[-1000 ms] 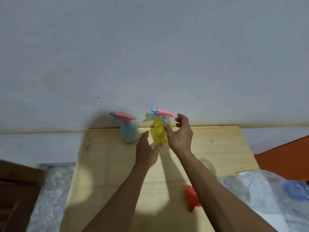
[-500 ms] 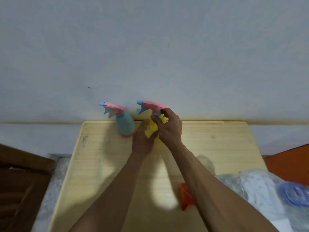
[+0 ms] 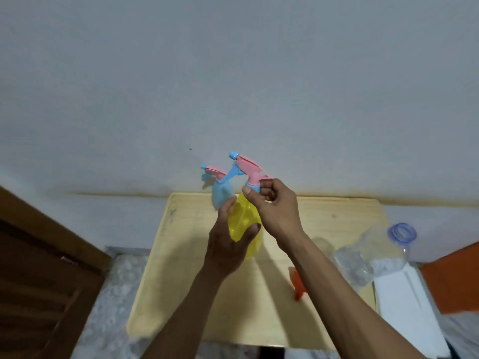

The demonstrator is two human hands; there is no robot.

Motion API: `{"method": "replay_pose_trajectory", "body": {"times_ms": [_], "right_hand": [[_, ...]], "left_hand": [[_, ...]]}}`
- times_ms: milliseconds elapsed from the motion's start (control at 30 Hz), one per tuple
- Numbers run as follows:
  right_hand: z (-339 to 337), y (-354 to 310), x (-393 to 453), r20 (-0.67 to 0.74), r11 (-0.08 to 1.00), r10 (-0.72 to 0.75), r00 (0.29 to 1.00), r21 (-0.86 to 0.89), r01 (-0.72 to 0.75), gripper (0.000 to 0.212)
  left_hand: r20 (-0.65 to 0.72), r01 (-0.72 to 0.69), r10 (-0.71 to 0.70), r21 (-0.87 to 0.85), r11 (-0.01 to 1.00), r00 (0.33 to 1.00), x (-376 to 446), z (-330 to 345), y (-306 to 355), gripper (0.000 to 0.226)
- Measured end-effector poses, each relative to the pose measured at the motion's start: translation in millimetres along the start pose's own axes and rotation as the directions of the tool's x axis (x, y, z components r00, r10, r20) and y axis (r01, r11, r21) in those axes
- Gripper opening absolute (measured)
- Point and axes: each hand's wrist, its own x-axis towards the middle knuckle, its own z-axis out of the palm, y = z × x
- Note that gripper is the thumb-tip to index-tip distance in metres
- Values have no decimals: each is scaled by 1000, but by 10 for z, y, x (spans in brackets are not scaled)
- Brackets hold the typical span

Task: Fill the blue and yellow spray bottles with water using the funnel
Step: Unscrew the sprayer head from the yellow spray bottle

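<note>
Now lifted off the table (image 3: 337, 229) vs earlier: yellow spray bottle (image 3: 243, 224) gripped by left hand (image 3: 228, 247), right hand (image 3: 274, 211) fingers pinching its collar, probably about to unscrew.

Bare forearms, no sleeves visible

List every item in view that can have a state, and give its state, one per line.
Yellow spray bottle: tilted, sprayer still on, held in both hands.
Blue spray bottle: upright on table, sprayer on.
Left hand: grips yellow bottle's body.
Right hand: pinches yellow bottle's sprayer collar.
Orange funnel: on table, untouched.
Big water jug: lying on its side, blue cap on.
</note>
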Motion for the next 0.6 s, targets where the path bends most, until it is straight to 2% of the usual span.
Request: {"method": "replay_pose_trajectory", "body": {"times_ms": [233, 367, 500, 600], "right_hand": [[214, -226, -800, 48, 991, -37, 998, 133, 30, 30], [263, -268, -1198, 69, 974, 20, 997, 224, -35, 31], [277, -292, -1460, 59, 958, 21, 998, 284, -37, 36], [267, -309, -1577, 54, 951, 3, 999, 309, -20, 27]], "left_hand": [[-110, -47, 32, -136, 990, 993, -716, -427, 201, 60], [-81, -72, 53, -262, 962, 995, -1068, -589, 233, 54], [-85, -54, 27, -336, 940, 996, -1319, -713, 334, 52], [-54, -31, 12, -361, 932, 998, -1402, -777, 394, 53]]}}
